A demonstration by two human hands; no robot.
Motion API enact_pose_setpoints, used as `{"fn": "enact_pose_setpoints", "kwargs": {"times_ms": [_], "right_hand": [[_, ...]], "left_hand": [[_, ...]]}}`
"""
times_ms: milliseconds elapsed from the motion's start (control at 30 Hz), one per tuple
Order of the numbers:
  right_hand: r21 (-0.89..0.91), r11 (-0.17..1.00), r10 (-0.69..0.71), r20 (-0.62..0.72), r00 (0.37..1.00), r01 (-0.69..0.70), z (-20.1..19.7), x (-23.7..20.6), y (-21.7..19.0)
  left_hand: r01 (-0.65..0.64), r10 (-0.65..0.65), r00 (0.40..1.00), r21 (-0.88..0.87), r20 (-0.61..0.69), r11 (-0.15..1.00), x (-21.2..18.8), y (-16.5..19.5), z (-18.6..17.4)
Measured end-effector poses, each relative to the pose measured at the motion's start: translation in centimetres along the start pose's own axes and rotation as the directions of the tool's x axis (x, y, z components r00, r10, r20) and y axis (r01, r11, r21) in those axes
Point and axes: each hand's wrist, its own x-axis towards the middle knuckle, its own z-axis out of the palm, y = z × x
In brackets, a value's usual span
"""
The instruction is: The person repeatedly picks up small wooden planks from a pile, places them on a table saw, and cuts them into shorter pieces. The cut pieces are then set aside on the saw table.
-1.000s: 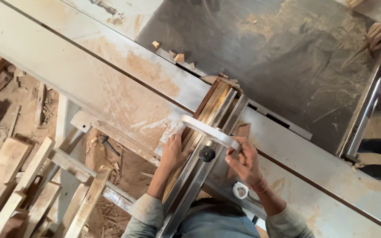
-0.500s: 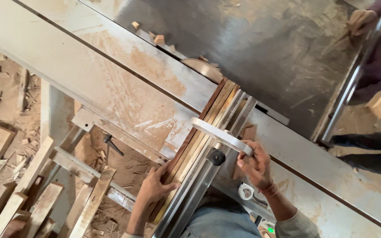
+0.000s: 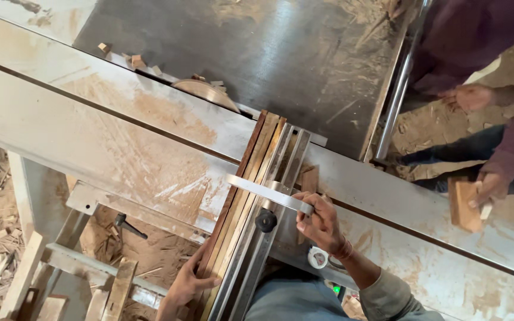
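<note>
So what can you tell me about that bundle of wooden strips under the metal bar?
The wooden strips are long, thin and tan to reddish-brown, packed side by side on edge. They lie diagonally across the dusty saw table, alongside a metal guide rail, pointing towards the round blade. A flat metal bar crosses them. The left hand presses their near end.
</note>
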Motion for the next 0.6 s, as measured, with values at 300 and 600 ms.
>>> {"fn": "enact_pose_setpoints", "kwargs": {"times_ms": [300,600], "right_hand": [[0.106,0.970,0.209,0.092,0.974,-0.218,4.9,3.8,-1.6],[-0.582,0.766,-0.222,0.159,0.962,0.273,2.5,2.1,-1.7]], "left_hand": [[0.027,-0.020,0.999,0.194,-0.036,0.981,-2.5,4.8,-9.9],[0.068,0.010,0.986,0.453,-0.167,0.889,0.1,10.7,-16.1]]}}
